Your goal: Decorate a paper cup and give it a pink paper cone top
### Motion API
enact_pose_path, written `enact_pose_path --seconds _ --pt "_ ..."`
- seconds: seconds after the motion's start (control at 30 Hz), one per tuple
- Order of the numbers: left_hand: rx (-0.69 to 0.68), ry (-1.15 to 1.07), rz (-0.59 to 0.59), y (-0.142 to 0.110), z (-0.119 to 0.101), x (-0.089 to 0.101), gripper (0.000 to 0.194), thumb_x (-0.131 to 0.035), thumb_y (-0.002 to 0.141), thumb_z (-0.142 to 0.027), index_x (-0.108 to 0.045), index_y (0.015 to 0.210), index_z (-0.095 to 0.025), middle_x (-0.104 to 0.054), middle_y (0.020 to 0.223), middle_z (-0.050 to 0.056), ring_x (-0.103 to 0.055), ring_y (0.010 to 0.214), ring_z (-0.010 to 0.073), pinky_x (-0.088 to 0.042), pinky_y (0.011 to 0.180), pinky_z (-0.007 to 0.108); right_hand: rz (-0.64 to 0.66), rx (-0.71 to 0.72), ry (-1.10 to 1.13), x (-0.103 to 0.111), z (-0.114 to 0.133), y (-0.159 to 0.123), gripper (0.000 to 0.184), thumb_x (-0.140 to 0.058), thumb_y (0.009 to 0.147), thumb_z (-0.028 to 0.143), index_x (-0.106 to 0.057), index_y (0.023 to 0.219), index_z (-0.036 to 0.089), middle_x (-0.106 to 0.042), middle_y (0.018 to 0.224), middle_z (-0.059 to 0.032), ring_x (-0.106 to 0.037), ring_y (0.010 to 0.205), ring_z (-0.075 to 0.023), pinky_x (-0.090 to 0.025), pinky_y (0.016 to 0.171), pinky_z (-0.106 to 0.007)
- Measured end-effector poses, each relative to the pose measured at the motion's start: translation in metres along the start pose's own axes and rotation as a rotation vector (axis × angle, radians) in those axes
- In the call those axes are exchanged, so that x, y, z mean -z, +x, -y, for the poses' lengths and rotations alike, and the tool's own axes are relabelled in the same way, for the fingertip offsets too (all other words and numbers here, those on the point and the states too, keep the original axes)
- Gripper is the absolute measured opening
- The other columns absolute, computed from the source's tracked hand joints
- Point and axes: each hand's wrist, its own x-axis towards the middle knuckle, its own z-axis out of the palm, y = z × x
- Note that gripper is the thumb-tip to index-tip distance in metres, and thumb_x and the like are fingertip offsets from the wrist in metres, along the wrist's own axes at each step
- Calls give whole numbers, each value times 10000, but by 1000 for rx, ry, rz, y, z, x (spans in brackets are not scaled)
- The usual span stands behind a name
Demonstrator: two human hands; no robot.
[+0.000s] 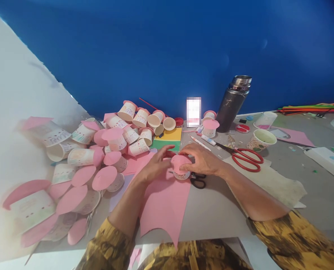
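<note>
In the middle of the table a small paper cup (181, 175) with a round pink paper disc (180, 162) on top stands over a pink sheet (164, 202). My right hand (202, 159) grips it from the right, its thumb on the disc and its other fingers curled behind. On the left side my left hand (159, 163) is open, its fingers apart and close to the disc; whether a fingertip touches it I cannot tell. Black-handled scissors (198, 180) lie just right of the cup, their blades partly hidden.
Several decorated cups with pink discs (105, 178) crowd the left side. A yellow and green pad (168, 139) lies behind my hands. To the right are red-handled scissors (247, 159), a dark flask (232, 105), a patterned cup (261, 140) and a white power strip (328, 162).
</note>
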Motion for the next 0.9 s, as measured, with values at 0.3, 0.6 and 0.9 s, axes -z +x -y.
enact_pose_path --seconds 0.3,0.6,0.9 --pt "-182 569 49 -5 13 -14 1192 -819 706 -404 -68 1625 -286 -449 1514 172 -502 1321 365 -456 1044 527 -10 10 -47 1 1 0 388 -775 802 395 -711 1126 192 -714 1169 -108 -608 1106 -323 -486 929 -473" --pt "-231 505 -14 10 16 -22 1063 -755 739 -290 -158 1617 -240 -424 1551 169 -428 1387 375 -411 1096 517 -121 51 -77 1 -19 5 347 -719 838 375 -707 1132 191 -709 1203 -102 -613 1118 -316 -483 967 -473" --pt "-373 537 -126 18 18 -26 968 -744 777 -301 -237 1599 -237 -586 1369 152 -562 1229 333 -479 1008 488 -198 70 -147 1 -21 4 395 -743 836 393 -677 1168 189 -700 1201 -110 -598 1139 -319 -473 988 -474"
